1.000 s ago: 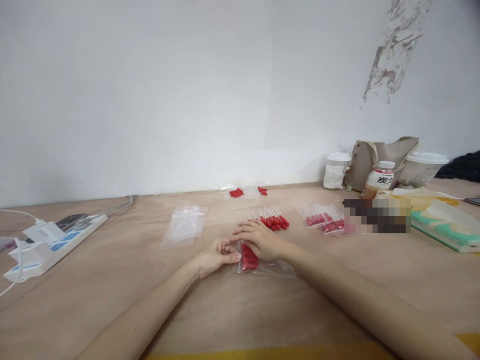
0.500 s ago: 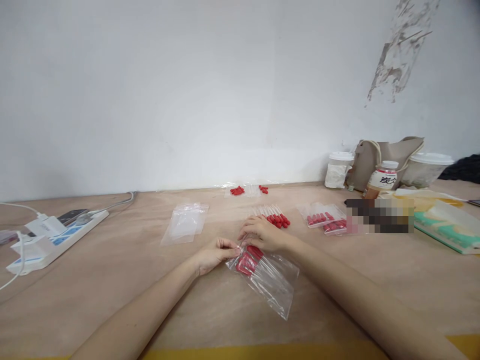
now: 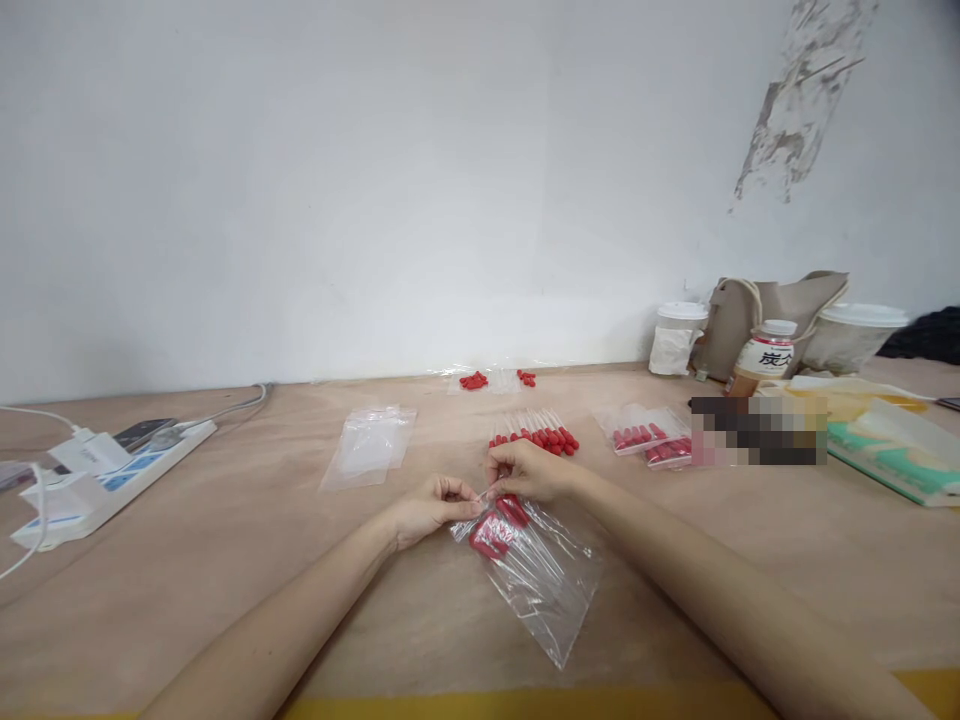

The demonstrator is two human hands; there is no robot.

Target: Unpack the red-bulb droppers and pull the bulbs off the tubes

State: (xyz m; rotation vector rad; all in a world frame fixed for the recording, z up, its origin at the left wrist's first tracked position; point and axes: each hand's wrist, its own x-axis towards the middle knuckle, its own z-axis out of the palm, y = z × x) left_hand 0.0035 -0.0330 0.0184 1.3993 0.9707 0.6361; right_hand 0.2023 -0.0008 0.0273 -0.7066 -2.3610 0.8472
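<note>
A clear plastic bag (image 3: 551, 590) lies tilted on the table between my hands, with several red-tipped sticks (image 3: 491, 537) inside, red ends towards the upper left. Its upper-left edge is pinched between thumb and forefinger of my left hand (image 3: 437, 510). Close beside it, my right hand (image 3: 531, 470) grips the same edge, fingers bent and closed. Just beyond my right hand, more loose red-tipped sticks (image 3: 555, 440) lie in a row, partly hidden by it. Flat clear bags (image 3: 370, 447) rest further left.
Filled bags (image 3: 649, 437) of red-tipped pieces lie to the right, near a blurred patch. Small red pieces (image 3: 474, 380) sit by the wall. A power strip (image 3: 127, 480) with cables is at left; cups, a bottle (image 3: 765, 358) and a grey bag (image 3: 739, 315) stand at right.
My right hand has come slightly down and its fingers have closed in on the bag's edge. The bag's lower end has swung a little lower. My left hand stays about where it was.
</note>
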